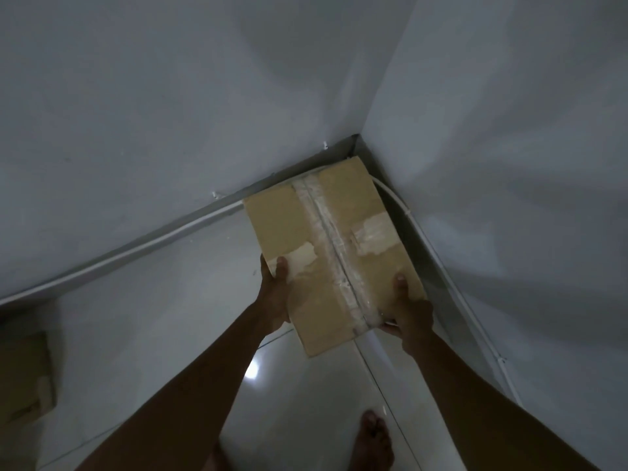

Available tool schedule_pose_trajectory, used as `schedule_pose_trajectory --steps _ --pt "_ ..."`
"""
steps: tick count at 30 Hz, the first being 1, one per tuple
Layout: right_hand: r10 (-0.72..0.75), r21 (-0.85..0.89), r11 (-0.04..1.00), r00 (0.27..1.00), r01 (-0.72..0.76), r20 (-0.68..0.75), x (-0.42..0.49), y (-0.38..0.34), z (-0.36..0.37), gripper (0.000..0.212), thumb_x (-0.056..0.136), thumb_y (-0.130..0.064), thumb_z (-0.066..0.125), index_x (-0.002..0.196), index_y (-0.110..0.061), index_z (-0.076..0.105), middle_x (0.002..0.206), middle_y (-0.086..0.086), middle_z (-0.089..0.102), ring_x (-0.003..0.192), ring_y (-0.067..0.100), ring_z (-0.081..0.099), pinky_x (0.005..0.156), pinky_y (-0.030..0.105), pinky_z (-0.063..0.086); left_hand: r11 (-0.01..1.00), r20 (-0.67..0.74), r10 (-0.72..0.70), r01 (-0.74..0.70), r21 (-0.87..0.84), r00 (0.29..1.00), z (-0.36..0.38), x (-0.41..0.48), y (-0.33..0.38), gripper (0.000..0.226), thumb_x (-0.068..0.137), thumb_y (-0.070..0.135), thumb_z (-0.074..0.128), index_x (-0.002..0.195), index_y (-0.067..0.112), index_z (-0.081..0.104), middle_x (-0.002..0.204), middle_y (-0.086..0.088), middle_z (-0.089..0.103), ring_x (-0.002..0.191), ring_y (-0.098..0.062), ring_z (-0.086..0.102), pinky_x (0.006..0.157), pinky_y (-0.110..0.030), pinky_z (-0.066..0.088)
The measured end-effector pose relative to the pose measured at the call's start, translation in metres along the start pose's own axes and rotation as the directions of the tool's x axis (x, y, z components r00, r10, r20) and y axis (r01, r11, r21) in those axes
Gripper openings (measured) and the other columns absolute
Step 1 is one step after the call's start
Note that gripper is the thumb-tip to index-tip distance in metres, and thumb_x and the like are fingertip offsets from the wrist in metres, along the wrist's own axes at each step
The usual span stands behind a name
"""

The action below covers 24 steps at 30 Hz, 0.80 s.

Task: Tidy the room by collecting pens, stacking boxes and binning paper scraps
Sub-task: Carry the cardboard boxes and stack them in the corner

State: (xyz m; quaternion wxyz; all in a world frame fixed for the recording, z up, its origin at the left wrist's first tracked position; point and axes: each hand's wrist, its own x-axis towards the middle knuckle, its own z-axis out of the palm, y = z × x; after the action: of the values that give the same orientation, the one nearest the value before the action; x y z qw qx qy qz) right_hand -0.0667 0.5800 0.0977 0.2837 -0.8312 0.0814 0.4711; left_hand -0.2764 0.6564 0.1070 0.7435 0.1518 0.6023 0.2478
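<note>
Box stacking is in hand: the left hand [274,297] and right hand [409,316] clamp the taped cardboard box [326,249] by its near edges, thumbs on top, at the far corner (whether it rests on the floor [170,300] is unclear). Next, probably, the other box [23,375], near left.

- The fingers of the left hand [273,297] and right hand [409,314] are mostly hidden behind the cardboard box [306,232]; only the thumbs show
- Whether the cardboard box touches the floor [170,317] cannot be told
- A second box [23,375] is cut off by the left edge
- The white cable [136,248] vanishes behind the cardboard box
</note>
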Motion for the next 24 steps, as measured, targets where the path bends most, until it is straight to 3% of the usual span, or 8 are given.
schedule_pose_trajectory --steps 2,4,6,10,12,19,24 --pt "0.003 0.008 1.000 1.000 -0.004 0.007 0.004 0.001 -0.003 0.090 0.077 -0.061 0.064 0.141 -0.007 0.030 0.133 0.024 0.045 0.109 0.046 0.057 0.071 0.053 0.058 0.998 -0.013 -0.044 0.045 0.049 0.999 0.001 0.000 -0.001 0.042 0.099 0.049 0.031 0.139 0.042 0.021 0.136 -0.006 0.048 0.113 -0.038 0.057 0.080 -0.083 0.035" --pt "-0.010 0.015 1.000 1.000 0.010 0.008 0.007 0.003 -0.005 0.088 0.078 -0.059 0.064 0.141 -0.007 0.032 0.134 0.025 0.045 0.109 0.046 0.056 0.068 0.051 0.058 0.992 -0.024 -0.089 0.090 0.089 0.996 0.001 -0.001 -0.001 0.039 0.096 0.055 0.031 0.134 0.047 0.023 0.135 0.001 0.046 0.108 -0.031 0.057 0.074 -0.070 0.048" --pt "0.005 0.027 1.000 1.000 -0.005 0.010 0.009 0.003 -0.006 0.086 0.079 -0.056 0.065 0.141 -0.007 0.031 0.135 0.025 0.044 0.110 0.048 0.055 0.069 0.053 0.057 0.986 -0.030 -0.117 0.119 0.113 0.993 -0.001 -0.001 0.000 0.040 0.095 0.058 0.032 0.132 0.049 0.022 0.138 0.003 0.041 0.116 -0.032 0.053 0.070 -0.060 0.051" --pt "0.068 0.038 0.997 0.996 -0.070 0.058 0.015 -0.001 -0.008 0.089 0.077 -0.055 0.067 0.143 -0.009 0.028 0.137 0.024 0.043 0.114 0.047 0.053 0.078 0.058 0.055 0.966 -0.052 -0.195 0.201 0.159 0.979 -0.004 0.007 0.002 0.059 0.091 0.060 0.038 0.142 0.051 0.009 0.150 -0.004 0.030 0.133 -0.041 0.037 0.088 -0.077 0.036" --pt "0.088 0.015 0.996 0.992 -0.090 0.093 0.016 -0.005 -0.011 0.084 0.079 -0.054 0.066 0.140 -0.007 0.032 0.133 0.025 0.047 0.111 0.045 0.056 0.076 0.053 0.056 0.949 -0.099 -0.222 0.238 0.206 0.970 -0.002 0.008 0.006 0.062 0.091 0.060 0.038 0.143 0.050 0.005 0.152 -0.006 0.028 0.134 -0.040 0.036 0.093 -0.071 0.038" --pt "0.050 -0.177 0.984 0.996 -0.036 0.071 0.001 -0.022 -0.022 0.079 0.083 -0.052 0.064 0.136 0.001 0.039 0.122 0.023 0.056 0.104 0.037 0.061 0.082 0.045 0.054 0.925 -0.260 -0.137 0.217 0.313 0.956 0.000 0.008 0.022 0.068 0.095 0.050 0.046 0.151 0.030 0.013 0.147 -0.010 0.039 0.129 -0.035 0.044 0.101 -0.050 0.037" --pt "-0.007 -0.332 0.943 1.000 0.015 0.026 -0.040 -0.024 -0.039 0.070 0.086 -0.056 0.058 0.123 0.003 0.048 0.090 0.012 0.056 0.093 0.032 0.063 0.082 0.043 0.056 0.895 -0.323 -0.088 0.217 0.391 0.942 -0.004 -0.025 0.041 0.077 0.094 0.047 0.051 0.152 0.019 0.011 0.145 -0.020 0.041 0.130 -0.034 0.044 0.108 -0.043 0.035"
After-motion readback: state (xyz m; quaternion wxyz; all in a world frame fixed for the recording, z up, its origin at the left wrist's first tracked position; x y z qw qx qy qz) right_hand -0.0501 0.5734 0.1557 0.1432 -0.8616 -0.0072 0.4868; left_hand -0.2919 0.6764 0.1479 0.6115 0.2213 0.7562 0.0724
